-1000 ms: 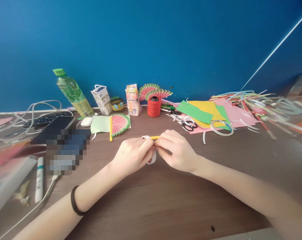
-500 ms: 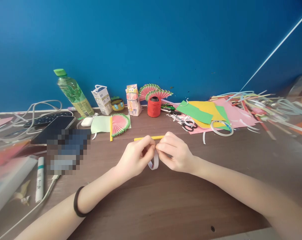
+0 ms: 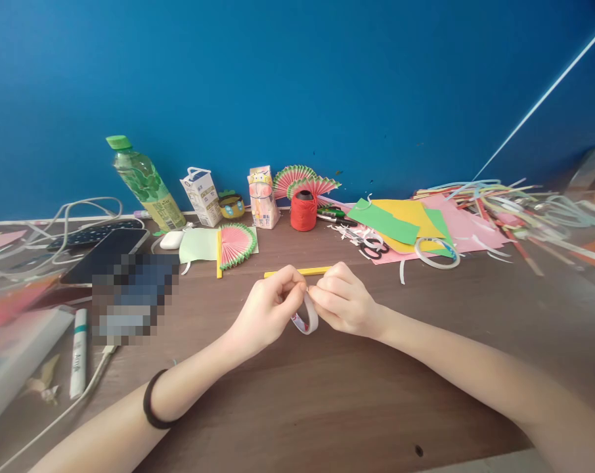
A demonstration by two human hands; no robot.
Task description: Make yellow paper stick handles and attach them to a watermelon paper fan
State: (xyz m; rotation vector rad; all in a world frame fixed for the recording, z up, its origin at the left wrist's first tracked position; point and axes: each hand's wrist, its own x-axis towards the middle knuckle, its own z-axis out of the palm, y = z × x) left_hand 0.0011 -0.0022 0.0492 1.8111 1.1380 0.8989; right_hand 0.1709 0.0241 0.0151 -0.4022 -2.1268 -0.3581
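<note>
A narrow white roll of tape [image 3: 311, 320] hangs in the air from the fingertips of both hands, a little above the brown table. My left hand [image 3: 270, 303] is closed in a pinch on the roll's top edge, thumb and forefinger together. Facing it, my right hand [image 3: 347, 301] is curled, its thumb and fingers pressed against the tape's upper right side. The fingertips hide the top of the roll. Just behind both hands lies a yellow paper stick [image 3: 297, 271], partly covered by them.
Behind on the left are a folded watermelon paper fan [image 3: 236, 246], a tilted green bottle [image 3: 147, 182] and a carton [image 3: 201, 197]. A red thread spool [image 3: 303, 211] stands mid-back. Scissors [image 3: 375, 247], coloured paper [image 3: 406, 213] and another ring [image 3: 438, 264] lie right. A marker [image 3: 79, 355] is left.
The tape roll has turned and swung slightly right, so more of its ring shows. My right hand's fingers have curled tighter. My left hand has hardly moved.
</note>
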